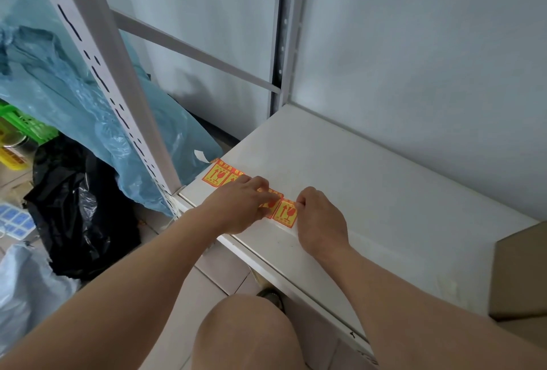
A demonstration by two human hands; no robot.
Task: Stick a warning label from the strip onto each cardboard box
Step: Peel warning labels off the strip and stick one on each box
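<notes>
Near the front edge of the white shelf (370,180), the left hand (241,206) presses flat on the label strip (225,177) while the right hand (318,218) pinches the end label (285,213), seemingly peeling it. Next comes carrying it rightward to the cardboard box (521,275) on that shelf.

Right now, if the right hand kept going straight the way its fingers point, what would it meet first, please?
The right hand points left along the shelf, already touching the end label of the strip. Going on, it would probably meet the left hand first, pressing on that strip.
</notes>
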